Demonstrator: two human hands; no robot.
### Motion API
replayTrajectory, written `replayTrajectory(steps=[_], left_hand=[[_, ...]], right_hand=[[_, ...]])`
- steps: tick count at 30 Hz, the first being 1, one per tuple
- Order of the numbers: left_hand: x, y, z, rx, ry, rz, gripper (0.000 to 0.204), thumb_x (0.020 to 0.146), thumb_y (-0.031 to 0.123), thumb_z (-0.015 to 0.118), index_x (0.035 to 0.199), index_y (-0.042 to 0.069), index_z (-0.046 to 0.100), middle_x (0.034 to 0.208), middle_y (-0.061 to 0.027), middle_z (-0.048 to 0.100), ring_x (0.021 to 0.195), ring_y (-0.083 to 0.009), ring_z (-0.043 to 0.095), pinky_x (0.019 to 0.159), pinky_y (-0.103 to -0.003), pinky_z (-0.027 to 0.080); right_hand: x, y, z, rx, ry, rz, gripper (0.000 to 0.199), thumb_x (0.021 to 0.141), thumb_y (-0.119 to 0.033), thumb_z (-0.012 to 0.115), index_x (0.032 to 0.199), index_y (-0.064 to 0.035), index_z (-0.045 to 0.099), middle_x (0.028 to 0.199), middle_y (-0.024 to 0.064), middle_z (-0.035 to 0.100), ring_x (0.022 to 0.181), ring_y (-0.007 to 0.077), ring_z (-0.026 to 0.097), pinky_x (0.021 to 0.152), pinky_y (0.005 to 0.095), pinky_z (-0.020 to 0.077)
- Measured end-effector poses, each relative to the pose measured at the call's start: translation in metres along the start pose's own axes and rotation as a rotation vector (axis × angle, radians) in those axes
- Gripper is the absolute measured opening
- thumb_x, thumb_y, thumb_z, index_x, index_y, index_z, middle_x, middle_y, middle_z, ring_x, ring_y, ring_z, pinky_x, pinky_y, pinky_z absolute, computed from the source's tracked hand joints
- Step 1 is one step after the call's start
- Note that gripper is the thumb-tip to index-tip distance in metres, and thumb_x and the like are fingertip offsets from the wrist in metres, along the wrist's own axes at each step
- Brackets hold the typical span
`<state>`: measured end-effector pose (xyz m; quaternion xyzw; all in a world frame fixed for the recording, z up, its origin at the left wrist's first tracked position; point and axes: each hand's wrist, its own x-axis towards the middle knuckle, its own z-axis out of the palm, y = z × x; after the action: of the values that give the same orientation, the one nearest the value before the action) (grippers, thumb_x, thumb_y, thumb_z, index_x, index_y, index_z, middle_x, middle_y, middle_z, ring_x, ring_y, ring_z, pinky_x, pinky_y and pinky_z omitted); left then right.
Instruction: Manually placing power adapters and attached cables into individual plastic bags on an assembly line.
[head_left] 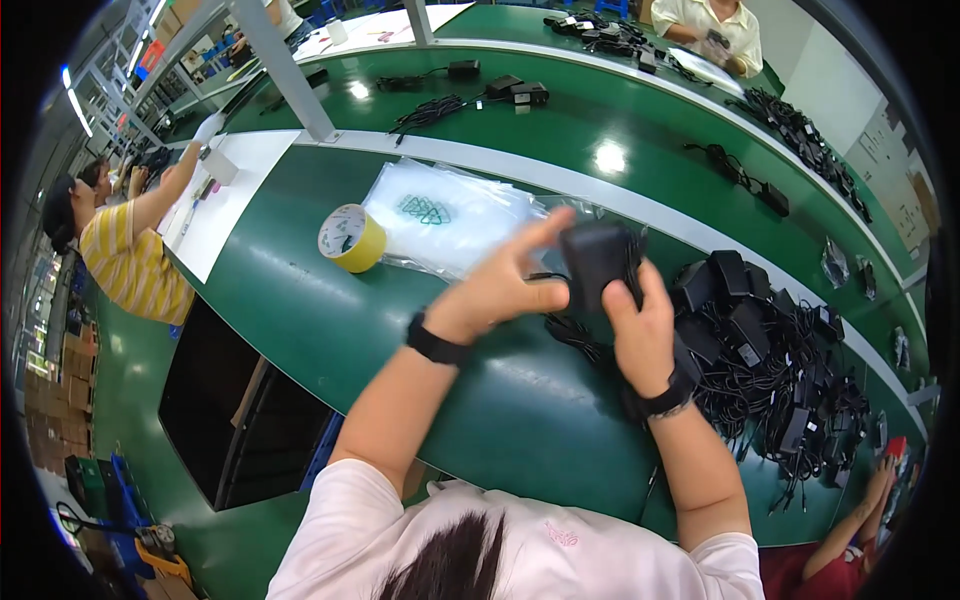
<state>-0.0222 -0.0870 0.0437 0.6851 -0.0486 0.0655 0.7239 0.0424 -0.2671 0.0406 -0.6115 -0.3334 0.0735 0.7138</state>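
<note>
My right hand (642,330) is closed around a black power adapter (592,262), its thumb on the lower edge, above the green table. To the left of the adapter is my left hand (505,285), slightly smeared by motion, with fingers stretched out and thumb apart. Its thumb tip comes close to the adapter's side; whether they touch I cannot tell. A dark cable (572,335) hangs below the adapter, between the hands. Just beyond my left hand lies a stack of clear plastic bags (440,215) with a green print. A roll of yellow tape (352,238) stands at the bags' left end.
A large pile of black adapters with cables (765,360) covers the table's right side. Beyond a pale ledge, a green conveyor surface (620,110) carries several adapters. A black bin (245,410) stands below the table's left edge. Other people sit at left, far right and lower right.
</note>
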Motion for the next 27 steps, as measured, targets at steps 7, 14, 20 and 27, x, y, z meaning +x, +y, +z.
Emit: replayTrajectory(steps=[7,14,20,27], left_hand=[[0.002,-0.032,-0.087,1.492,0.336,-0.232,0.025,0.069,0.022,0.066,0.08,0.0,0.067,0.088,-0.0224,0.06,0.08,-0.0375,0.059,0.073,-0.043,0.048],[0.007,-0.038,-0.102,1.539,0.464,-0.325,0.017,0.075,0.014,0.054,0.073,0.001,0.065,0.078,-0.022,0.062,0.074,-0.0372,0.061,0.07,-0.042,0.049],[-0.007,-0.022,-0.13,0.996,0.762,-0.192,0.017,0.081,0.015,0.051,0.088,0.002,0.059,0.081,-0.0167,0.062,0.078,-0.0352,0.058,0.073,-0.042,0.046],[-0.024,-0.056,-0.111,1.506,0.427,0.183,0.029,0.073,-0.001,0.055,0.101,0.005,0.055,0.099,-0.0177,0.054,0.087,-0.0359,0.052,0.076,-0.042,0.044]], right_hand=[[0.019,-0.01,-0.019,0.049,0.074,0.072,0.033,0.091,-0.022,0.052,0.111,0.0027,0.05,0.096,0.004,0.057,0.079,0.0082,0.053,0.069,0.0225,0.0455],[0.018,-0.005,-0.023,0.058,0.096,0.076,0.033,0.09,-0.023,0.052,0.111,0.0022,0.05,0.094,0.0035,0.057,0.079,0.0078,0.052,0.07,0.0222,0.0448],[0.018,-0.002,-0.025,0.058,0.06,0.079,0.036,0.09,-0.025,0.053,0.112,0.0022,0.05,0.094,0.0031,0.057,0.08,0.008,0.052,0.071,0.0222,0.0444],[0.019,-0.001,-0.02,0.035,0.063,0.106,0.04,0.089,-0.026,0.055,0.117,0.0028,0.048,0.097,0.0028,0.057,0.082,0.0077,0.052,0.072,0.0219,0.0442]])
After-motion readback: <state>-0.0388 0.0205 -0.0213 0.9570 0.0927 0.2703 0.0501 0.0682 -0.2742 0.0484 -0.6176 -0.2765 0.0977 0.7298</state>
